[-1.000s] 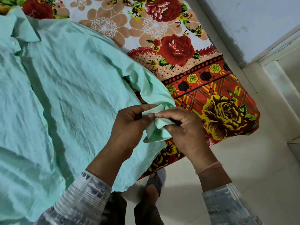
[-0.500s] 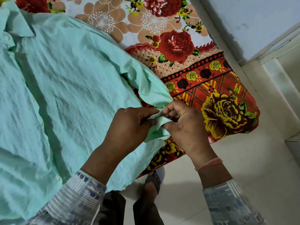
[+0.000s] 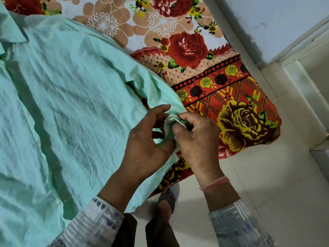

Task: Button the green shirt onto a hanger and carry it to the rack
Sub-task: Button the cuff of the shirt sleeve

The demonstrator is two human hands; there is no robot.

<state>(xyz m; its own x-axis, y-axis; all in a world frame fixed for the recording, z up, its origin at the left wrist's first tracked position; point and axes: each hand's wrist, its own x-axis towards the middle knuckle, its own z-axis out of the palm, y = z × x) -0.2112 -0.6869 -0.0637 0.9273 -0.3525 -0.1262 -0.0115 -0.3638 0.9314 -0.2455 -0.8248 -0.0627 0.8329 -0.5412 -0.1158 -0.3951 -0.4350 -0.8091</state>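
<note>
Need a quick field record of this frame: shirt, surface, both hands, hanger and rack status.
shirt: green shirt spread front-up, collar at upper left
surface: floral bedsheet, its corner hanging over the tiled floor
left: left hand holds the sleeve cuff, fingers curled round it
right: right hand pinches the same cuff from the other side
hanger: not in view
rack: not in view

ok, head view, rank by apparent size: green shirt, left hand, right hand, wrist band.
1. green shirt, fills most of the left half.
2. left hand and right hand: look alike, no ranking.
3. wrist band, thin strip on the right wrist.
</note>
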